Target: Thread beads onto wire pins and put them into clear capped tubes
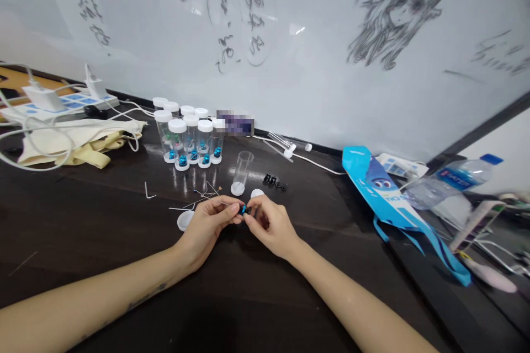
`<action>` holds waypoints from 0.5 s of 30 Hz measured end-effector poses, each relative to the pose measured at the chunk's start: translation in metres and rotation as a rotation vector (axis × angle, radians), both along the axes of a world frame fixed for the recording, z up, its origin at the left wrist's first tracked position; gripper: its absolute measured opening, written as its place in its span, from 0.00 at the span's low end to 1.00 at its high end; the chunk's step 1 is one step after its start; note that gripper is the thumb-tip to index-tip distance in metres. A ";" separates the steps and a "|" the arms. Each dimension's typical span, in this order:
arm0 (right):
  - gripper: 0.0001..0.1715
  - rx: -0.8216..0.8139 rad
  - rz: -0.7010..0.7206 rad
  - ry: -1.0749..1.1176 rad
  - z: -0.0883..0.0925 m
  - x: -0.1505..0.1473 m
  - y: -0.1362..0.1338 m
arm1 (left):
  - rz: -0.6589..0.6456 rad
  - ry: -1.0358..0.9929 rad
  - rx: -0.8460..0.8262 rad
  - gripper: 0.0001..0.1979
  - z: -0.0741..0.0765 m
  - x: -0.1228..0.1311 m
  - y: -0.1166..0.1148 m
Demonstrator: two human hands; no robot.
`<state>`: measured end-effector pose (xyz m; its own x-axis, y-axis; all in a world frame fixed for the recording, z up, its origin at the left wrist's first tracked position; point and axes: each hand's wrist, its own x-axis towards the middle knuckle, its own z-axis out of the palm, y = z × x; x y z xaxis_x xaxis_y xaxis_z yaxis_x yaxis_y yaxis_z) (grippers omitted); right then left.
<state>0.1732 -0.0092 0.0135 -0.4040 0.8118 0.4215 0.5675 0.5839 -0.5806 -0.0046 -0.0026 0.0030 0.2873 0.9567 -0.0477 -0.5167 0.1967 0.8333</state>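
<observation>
My left hand [211, 223] is closed in a pinch on a small blue-and-black part [243, 209], whose exact kind is too small to tell. From the other side, the fingers of my right hand [271, 226] pinch the same part. Fingers cover most of it. Just beyond them, a clear tube [242, 171] stands upright without a cap. A white cap [184, 220] lies beside my left wrist, and another white cap [257, 193] sits behind my right hand. Several thin metal pins [209, 192] are scattered behind my left hand. A small row of black parts [274, 181] lies behind my right hand.
Capped tubes with blue parts [182, 161] stand grouped at the back left. An L-shaped hex key [147, 192] lies in front of them. Cables, a power strip [78, 100] and a cloth bag [83, 140] occupy the left. A blue package [381, 193] and water bottle [455, 179] are right.
</observation>
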 end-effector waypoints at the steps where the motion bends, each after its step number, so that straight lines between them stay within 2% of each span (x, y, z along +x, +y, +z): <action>1: 0.07 -0.006 0.000 0.000 0.000 0.000 0.000 | -0.001 -0.001 -0.001 0.06 0.000 0.000 0.000; 15: 0.04 -0.016 0.015 0.015 0.002 -0.001 0.001 | -0.007 -0.009 0.007 0.05 0.001 -0.001 -0.001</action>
<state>0.1718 -0.0085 0.0150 -0.4101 0.8122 0.4149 0.5499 0.5832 -0.5980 -0.0051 -0.0039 0.0040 0.2947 0.9548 -0.0383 -0.5224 0.1945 0.8302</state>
